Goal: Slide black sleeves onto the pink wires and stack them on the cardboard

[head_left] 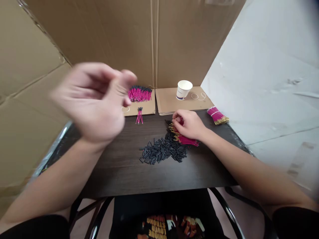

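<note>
My left hand (97, 103) is raised high above the table's left side, blurred, with its fingers curled in; whether it holds anything does not show. My right hand (188, 124) rests with bent fingers over a pile of magenta wires with gold tips (186, 140); its fingertips are partly hidden among them. Beside that pile spreads a heap of short black tubes (161, 149). A few magenta wires with black ends (140, 115) lie in a small group near the cardboard. Many more black-ended magenta wires (140, 94) are piled behind, partly behind my left hand.
A white paper cup (183, 89) stands on a cardboard sheet (169, 103) near white rubber bands (198, 96). A banded bundle of magenta wires (217, 115) lies at the right edge of the dark table (119, 172). Tall cardboard (124, 39) rises behind.
</note>
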A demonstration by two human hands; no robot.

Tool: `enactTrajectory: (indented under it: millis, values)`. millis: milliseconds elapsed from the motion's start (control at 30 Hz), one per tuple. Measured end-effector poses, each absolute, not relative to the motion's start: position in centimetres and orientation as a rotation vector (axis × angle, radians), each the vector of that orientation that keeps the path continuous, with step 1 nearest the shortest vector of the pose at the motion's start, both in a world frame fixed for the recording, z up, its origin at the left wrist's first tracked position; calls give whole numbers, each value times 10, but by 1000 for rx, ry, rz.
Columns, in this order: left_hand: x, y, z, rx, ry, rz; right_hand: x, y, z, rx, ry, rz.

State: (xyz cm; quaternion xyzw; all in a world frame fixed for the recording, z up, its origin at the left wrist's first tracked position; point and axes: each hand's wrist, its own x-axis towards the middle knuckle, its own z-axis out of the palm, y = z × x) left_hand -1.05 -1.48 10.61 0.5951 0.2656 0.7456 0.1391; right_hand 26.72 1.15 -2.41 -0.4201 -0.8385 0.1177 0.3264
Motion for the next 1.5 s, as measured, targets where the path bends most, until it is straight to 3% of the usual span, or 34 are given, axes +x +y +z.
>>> enactTrajectory:
  millis: [267, 700, 1500]
  values:
    - [11, 21, -13, 1836, 1195, 1304, 274, 17, -28, -1239, -2326, 200]
    - [13, 28, -39, 2533, 1303, 629, 268, 13, -27, -1342, -2429, 208]
    - [7, 27, -45, 2573, 980, 747, 280, 13, -8, -1383, -2579, 97]
